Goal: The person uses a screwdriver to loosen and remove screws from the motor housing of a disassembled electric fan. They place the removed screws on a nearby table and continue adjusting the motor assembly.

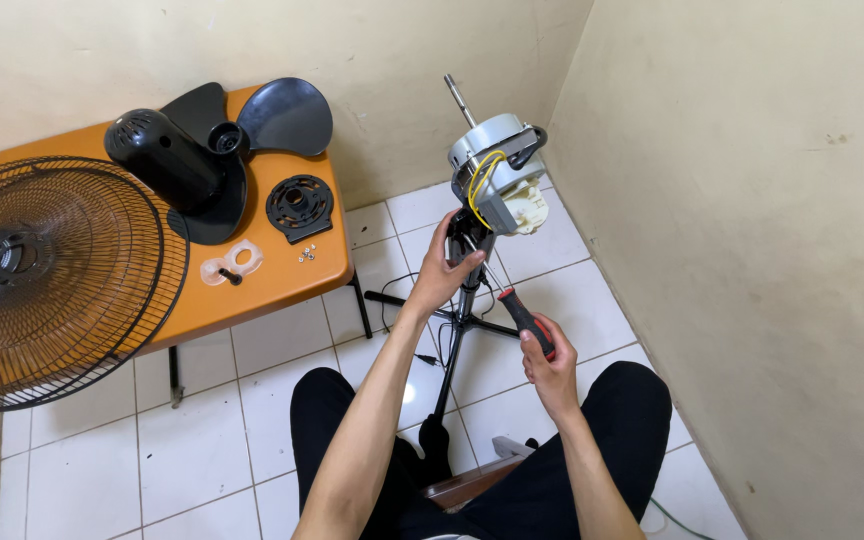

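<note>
Our left hand (444, 272) grips the fan stand (462, 318) just under the bare motor (497, 175); our right hand (549, 362) clamps the screwdriver (512, 300), tip at the neck. Wire guard (47, 275), blade (252, 125) and screws (306, 256) lie on the orange table (282, 285) leftward.

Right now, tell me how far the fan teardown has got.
Done: the wire grille, blade, black motor cover and small screws lie on the orange table. In hand: left hand grips the stand's neck; right hand works a screwdriver under the bare motor. Left: the motor is on its stand.
</note>
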